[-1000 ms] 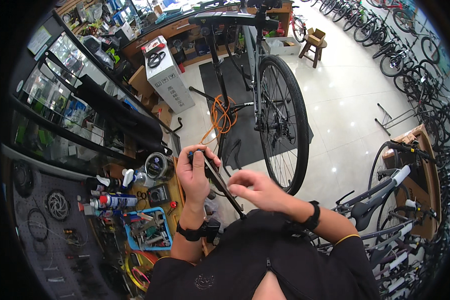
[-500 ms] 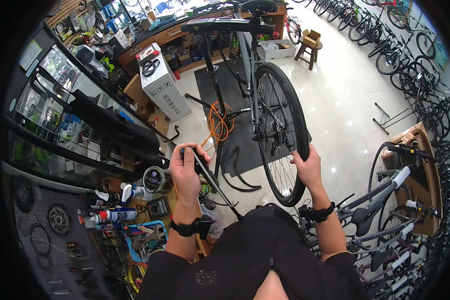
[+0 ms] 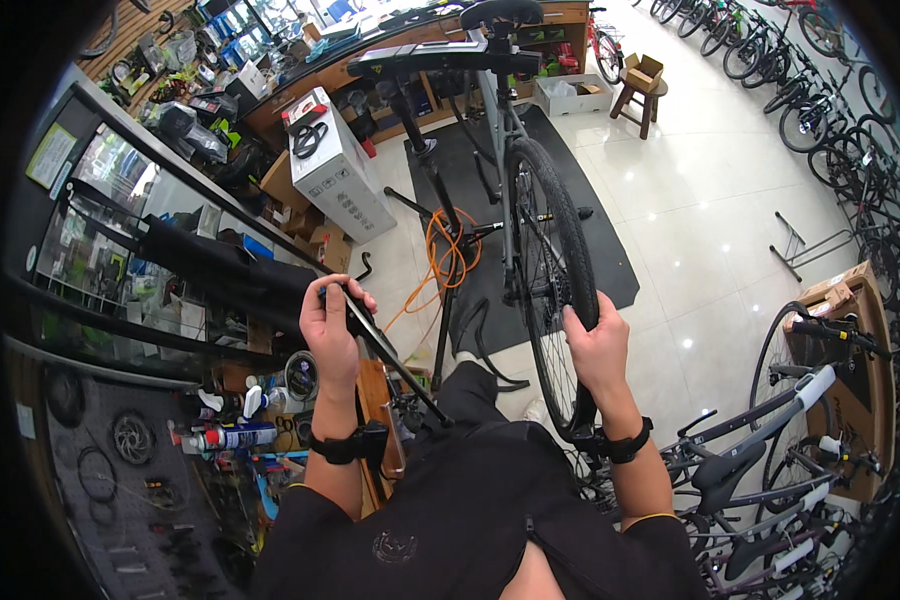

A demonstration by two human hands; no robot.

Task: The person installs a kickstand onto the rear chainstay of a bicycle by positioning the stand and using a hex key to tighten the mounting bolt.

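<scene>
A grey bicycle (image 3: 498,110) hangs on a work stand, its rear wheel turned toward me. My right hand (image 3: 600,350) grips the wheel's black tyre (image 3: 567,215) near its lower part, thumb on the left side. To the left, my left hand (image 3: 332,325) is closed, thumb up, at the upper end of a long dark bar with a silver edge (image 3: 395,365). A small blue bit shows at its fingertips. Whether it holds the bar or a small thing is hidden.
An orange cable (image 3: 440,250) coils around the work stand. Black tyre-like strips (image 3: 490,350) lie on the floor by the dark mat (image 3: 610,270). A white carton (image 3: 345,185) stands left, near a glass cabinet (image 3: 100,260). Parked bicycles (image 3: 760,470) crowd the right.
My left hand and the bar have shifted left in view. My right hand has moved slightly left on the tyre. A leg of mine now shows below the stand.
</scene>
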